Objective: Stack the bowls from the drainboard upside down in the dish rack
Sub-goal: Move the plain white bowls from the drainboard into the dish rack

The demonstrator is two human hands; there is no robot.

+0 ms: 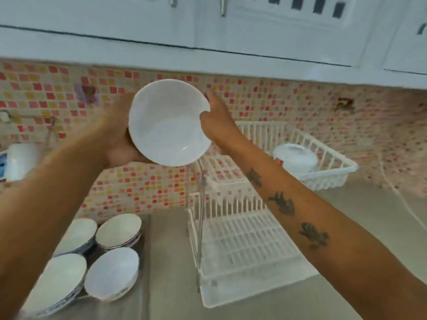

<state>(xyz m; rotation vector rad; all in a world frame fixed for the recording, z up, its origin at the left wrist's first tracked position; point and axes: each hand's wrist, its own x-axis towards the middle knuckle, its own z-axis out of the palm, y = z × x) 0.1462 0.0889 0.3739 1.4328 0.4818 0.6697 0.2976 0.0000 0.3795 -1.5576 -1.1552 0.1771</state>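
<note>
A white bowl (pixel 169 123) is held up in front of the tiled wall, its hollow facing me. My left hand (pixel 120 139) grips it from behind and below on the left. My right hand (pixel 217 118) touches its right rim with the fingers. Several more bowls (pixel 117 229) sit upright on the drainboard (pixel 143 285) at the lower left, some stacked. The white two-tier dish rack (pixel 245 245) stands to the right of them, partly hidden by my right forearm. In its upper tier at the right lies an upside-down white bowl (pixel 295 158).
White wall cabinets (pixel 208 31) hang overhead. A white container (pixel 20 160) stands at the far left near a rail on the wall. Grey countertop (pixel 369 204) extends to the right of the rack.
</note>
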